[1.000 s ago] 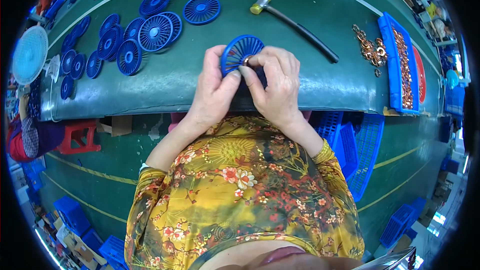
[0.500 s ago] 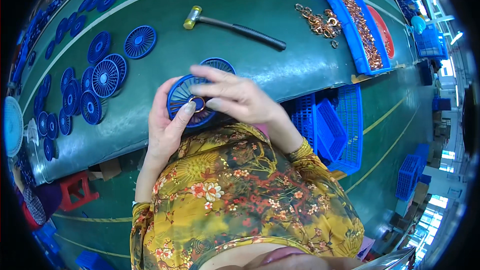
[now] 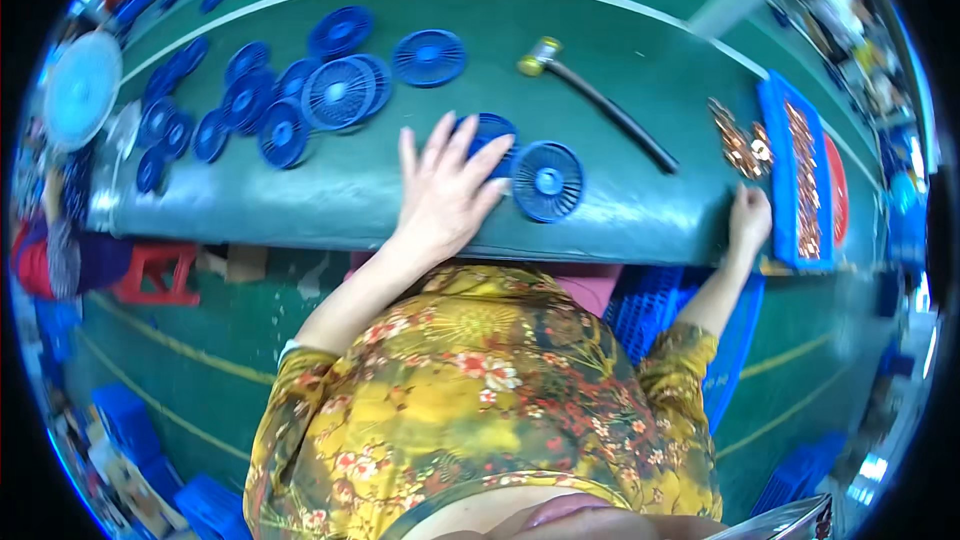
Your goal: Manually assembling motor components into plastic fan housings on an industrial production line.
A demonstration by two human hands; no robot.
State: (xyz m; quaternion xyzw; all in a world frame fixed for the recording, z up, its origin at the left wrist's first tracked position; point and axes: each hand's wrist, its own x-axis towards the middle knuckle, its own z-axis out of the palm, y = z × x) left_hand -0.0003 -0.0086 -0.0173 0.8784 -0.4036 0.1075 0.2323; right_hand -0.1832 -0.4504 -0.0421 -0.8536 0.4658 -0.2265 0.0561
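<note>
My left hand [image 3: 440, 202] is open, its fingers spread, with the fingertips over a round blue spoked disc [image 3: 492, 132] that they partly cover. Right beside it lies another spoked blue disc [image 3: 548, 182], facing up. Over at the right, my right hand [image 3: 750, 220] is closed, its fingers bent together just below a small pile of copper-coloured rings [image 3: 738, 145]. Whatever may be between those fingers is too small to make out. A mallet [image 3: 612, 110] with yellow faces and a black handle rests beyond the discs.
Several blue discs [image 3: 340, 92] are spread over the left part of the green table [image 3: 620, 210]. A blue tray [image 3: 810, 258] of copper-coloured rings stands at the right, a red dish [image 3: 838, 190] behind it. Under the table are blue crates [image 3: 640, 315]; a red stool [image 3: 165, 275] is at left.
The disc with a ring at its centre has left my hands and lies on the table. My right hand has moved right to the ring pile; my left has spread over the other disc. The view has shifted.
</note>
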